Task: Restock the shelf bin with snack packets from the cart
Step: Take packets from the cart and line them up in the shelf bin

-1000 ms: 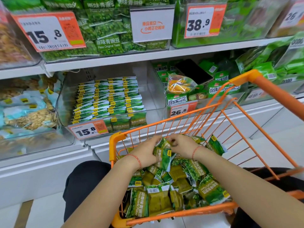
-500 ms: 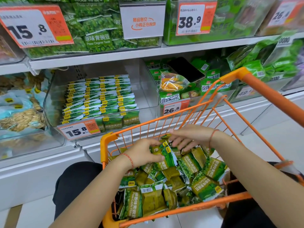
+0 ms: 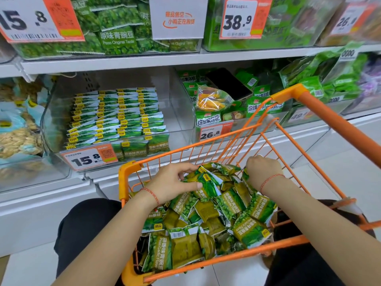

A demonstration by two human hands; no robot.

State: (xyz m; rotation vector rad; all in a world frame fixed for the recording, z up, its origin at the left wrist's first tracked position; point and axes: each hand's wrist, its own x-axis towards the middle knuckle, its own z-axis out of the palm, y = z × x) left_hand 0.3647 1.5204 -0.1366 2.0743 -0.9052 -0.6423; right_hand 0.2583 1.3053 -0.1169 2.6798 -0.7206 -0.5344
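1. The left hand is reaching into the orange cart, thumb and fingers pinching a small bunch of green snack packets at the top of the pile.
2. The right hand is curling over the far right of the pile, close to the cart's wire wall, with its fingers closing on the edge of a single packet; how firm that hold is cannot be told, since the fingertips are hidden.
3. The loose packets are lying jumbled in the cart, facing all ways. The shelf bin, the clear one behind the 15.8 price tag, is standing just beyond the cart's front rail, holding neat upright rows on its left and bare space on its right.
4. Judgement: the step in hand is gathering a handful, not yet carrying it.
5. Advice: the packets should be squared into one stack, labels facing one way, before lifting; a loose pinch risks shedding packets over the rail.
6. The stack should be going into the bare right side, matching the existing rows.
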